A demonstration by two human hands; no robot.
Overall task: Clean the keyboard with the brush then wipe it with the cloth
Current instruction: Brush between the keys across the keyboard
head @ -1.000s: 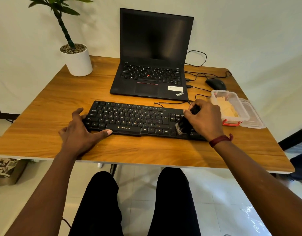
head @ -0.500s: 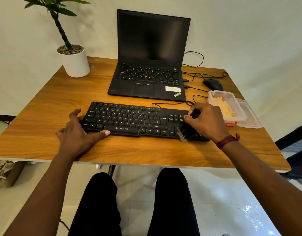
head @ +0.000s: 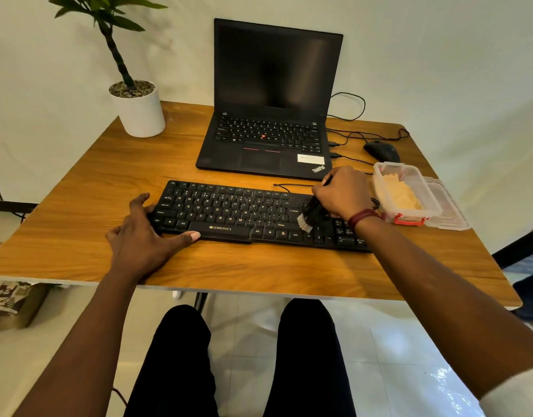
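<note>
right hand (head: pixel 343 191) grips the brush (head: pixel 312 212), bristles on the keyboard (head: pixel 229 212) beneath it; left hand (head: pixel 142 233) rests flat, fingers spread, at the keyboard's left end. yellow cloth (head: pixel 402 194) sits boxed beside the right hand.

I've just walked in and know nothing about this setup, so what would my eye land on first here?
Probably the right hand gripping a small black brush, its bristles down on the right part of the black keyboard, which lies near the front of the wooden desk. The left hand rests on the keyboard's left end. Behind it stands an open laptop with a dark screen, and a clear box sits at the right.
</note>
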